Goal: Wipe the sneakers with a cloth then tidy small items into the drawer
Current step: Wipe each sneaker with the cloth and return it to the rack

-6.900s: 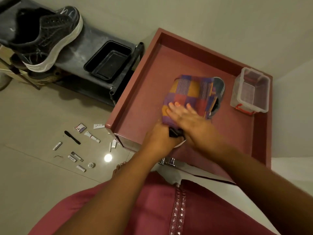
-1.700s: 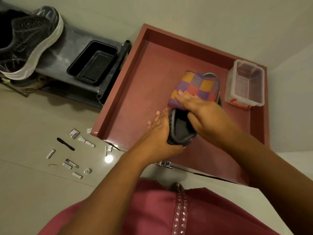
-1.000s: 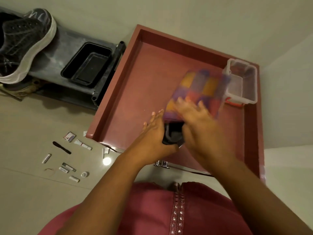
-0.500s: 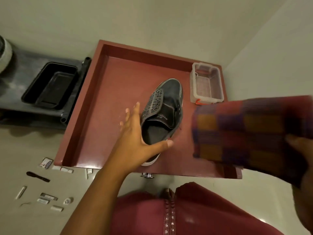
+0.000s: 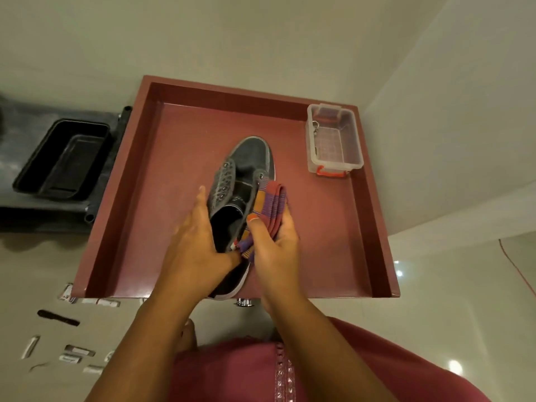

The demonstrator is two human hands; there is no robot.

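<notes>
A dark grey sneaker (image 5: 249, 163) lies in the open red drawer (image 5: 130, 216), toe pointing away from me. My left hand (image 5: 194, 242) holds its left side near the heel, thumb across the opening. My right hand (image 5: 275, 242) grips a folded checked cloth (image 5: 271, 203) of purple, orange and red and presses it against the sneaker's right side. Several small items (image 5: 58, 317) lie scattered on the floor at the lower left, beside the drawer's front corner.
A clear plastic box (image 5: 333, 140) with a red clip stands in the drawer's far right corner. A black tray (image 5: 62, 161) sits on a dark rack at the left. Pale walls close in behind and to the right.
My right hand swung the cloth off to the right, baring the sneaker, then brought it back folded against the shoe's right side. My left hand closed on the shoe.
</notes>
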